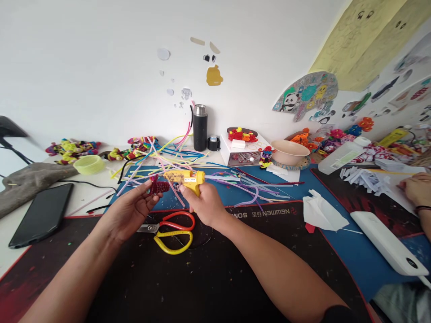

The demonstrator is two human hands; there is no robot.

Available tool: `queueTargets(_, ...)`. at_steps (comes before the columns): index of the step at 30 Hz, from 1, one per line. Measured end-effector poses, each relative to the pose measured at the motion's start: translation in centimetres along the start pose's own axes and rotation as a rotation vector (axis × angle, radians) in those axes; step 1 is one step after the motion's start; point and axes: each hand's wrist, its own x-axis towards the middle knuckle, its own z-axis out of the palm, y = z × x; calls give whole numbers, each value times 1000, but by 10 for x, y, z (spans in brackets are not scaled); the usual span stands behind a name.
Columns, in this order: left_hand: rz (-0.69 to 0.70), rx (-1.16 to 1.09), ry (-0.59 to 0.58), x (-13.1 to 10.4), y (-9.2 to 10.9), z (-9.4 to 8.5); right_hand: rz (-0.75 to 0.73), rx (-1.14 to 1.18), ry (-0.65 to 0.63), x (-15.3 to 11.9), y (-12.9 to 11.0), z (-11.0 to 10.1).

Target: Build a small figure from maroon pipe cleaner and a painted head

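My right hand (208, 202) is closed round the handle of a yellow hot glue gun (178, 177), which is stained with dark residue and points to the left. My left hand (129, 211) pinches a small dark-red pipe cleaner piece (158, 186) between thumb and fingers. The glue gun's front end is close to this piece; whether they touch I cannot tell. Below both hands, scissors (175, 231) with one red and one yellow handle loop lie on the black desk mat (161, 287), blades to the left.
Loose pipe cleaners (249, 190) spread behind my hands. A black phone (43, 215) lies left, near driftwood (30, 186) and a yellow-green ring (89, 165). Behind stand a black thermos (200, 128) and a beige bowl (290, 152). At right are a white power bank (387, 242) and another person's hand (417, 190).
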Motion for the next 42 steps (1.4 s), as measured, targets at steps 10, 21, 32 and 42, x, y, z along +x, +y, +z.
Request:
queueTargets(10,3,10,-15,1,-1,-3,49,-11,-16,3,1,0)
queueTargets(21,32,-17,16,5,1,-7,25,-41,-55,-2,0,-1)
queueTargets(32,29,7,32,2,1,-2,-61,-86,-52,-2,3,2)
queueTargets(42,40,21,-17,7,-3,-9,-58,-95,-46,-1,2,2)
